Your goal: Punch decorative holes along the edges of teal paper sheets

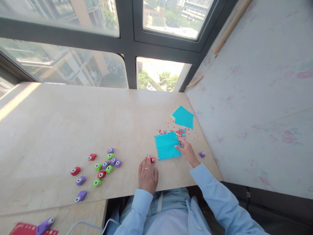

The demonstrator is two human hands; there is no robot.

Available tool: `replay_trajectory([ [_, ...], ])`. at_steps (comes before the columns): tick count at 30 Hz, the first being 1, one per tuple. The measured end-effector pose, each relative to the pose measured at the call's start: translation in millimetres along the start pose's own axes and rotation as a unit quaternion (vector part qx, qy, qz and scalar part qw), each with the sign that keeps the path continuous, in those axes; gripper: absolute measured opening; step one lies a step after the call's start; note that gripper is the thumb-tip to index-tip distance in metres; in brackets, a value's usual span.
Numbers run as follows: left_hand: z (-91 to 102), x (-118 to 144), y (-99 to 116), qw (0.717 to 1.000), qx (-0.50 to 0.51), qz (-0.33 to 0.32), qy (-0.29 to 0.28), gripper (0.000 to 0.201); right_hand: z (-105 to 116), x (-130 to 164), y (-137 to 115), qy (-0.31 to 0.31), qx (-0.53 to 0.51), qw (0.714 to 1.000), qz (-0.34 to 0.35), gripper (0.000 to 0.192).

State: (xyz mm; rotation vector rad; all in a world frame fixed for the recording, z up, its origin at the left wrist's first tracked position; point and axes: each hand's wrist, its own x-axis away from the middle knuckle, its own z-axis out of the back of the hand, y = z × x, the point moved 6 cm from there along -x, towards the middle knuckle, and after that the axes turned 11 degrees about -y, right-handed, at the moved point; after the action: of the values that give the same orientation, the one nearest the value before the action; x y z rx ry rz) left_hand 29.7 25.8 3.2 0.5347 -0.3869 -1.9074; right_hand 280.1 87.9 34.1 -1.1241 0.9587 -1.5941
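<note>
pinching square teal paper sheet (167,146), right hand (187,150) fingers clenched; left hand (147,174) flat, released, touching red plastic punch (153,160).

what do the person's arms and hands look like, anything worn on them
Both arms are in long light blue sleeves with buttoned-style cuffs reaching the wrists, part of a light blue shirt. Both hands are bare, with no gloves. The left hand wears a thin silver-coloured ring on one finger. The right hand shows no ring or watch that I can make out.
</note>
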Motion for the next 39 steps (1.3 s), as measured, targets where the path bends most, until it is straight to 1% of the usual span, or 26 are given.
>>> replay_trajectory([
  [4,-1.1,1.0,-3.8,1.0,0.013,0.005,-0.007,0.064,-0.5,4.5,8.0,0.015,-0.01,1.0,0.002,0.041],
  [7,1.1,0.9,-8.4,0.999,0.039,0.015,0.003,0.059,-4.4,8.6,15.2,0.014,-0.015,1.0,-0.001,0.042],
  [10,7.9,-3.6,-12.5,0.997,0.071,0.023,0.02,0.046,-8.8,11.3,21.2,0.01,-0.032,0.999,0.005,0.044],
  [13,15.1,-13.4,-16.6,0.996,0.087,0.023,0.021,0.033,-10.3,11.6,28.3,0.015,-0.048,0.999,0.001,0.051],
  [15,17.1,-20.8,-21.1,0.995,0.095,0.024,0.008,0.03,-11.4,10.3,32.8,0.009,-0.056,0.998,-0.002,0.053],
  [17,15.5,-26.8,-25.5,0.994,0.108,0.017,-0.02,0.026,-13.1,8.4,36.6,-0.003,-0.064,0.998,-0.002,0.054],
  [20,11.1,-31.3,-32.1,0.99,0.129,0.009,-0.052,0.021,-13.4,6.5,41.4,0.005,-0.065,0.998,-0.008,0.056],
  [24,12.0,-32.1,-41.0,0.983,0.177,0.022,-0.049,0.02,-16.7,6.4,44.2,0.025,-0.063,0.998,-0.014,0.055],
  [28,16.4,-31.4,-52.7,0.971,0.228,0.058,-0.031,0.02,-26.1,7.5,42.1,0.016,-0.085,0.996,-0.004,0.055],
  [31,15.5,-30.6,-60.2,0.964,0.248,0.086,-0.032,0.02,-32.2,7.3,39.1,0.007,-0.099,0.995,0.004,0.058],
  [35,11.5,-32.0,-61.9,0.96,0.259,0.092,-0.042,0.02,-35.9,4.0,36.1,0.002,-0.089,0.996,0.014,0.058],
  [39,11.3,-35.4,-60.9,0.955,0.279,0.096,-0.038,0.02,-36.6,0.3,35.6,0.005,-0.081,0.996,0.024,0.058],
])
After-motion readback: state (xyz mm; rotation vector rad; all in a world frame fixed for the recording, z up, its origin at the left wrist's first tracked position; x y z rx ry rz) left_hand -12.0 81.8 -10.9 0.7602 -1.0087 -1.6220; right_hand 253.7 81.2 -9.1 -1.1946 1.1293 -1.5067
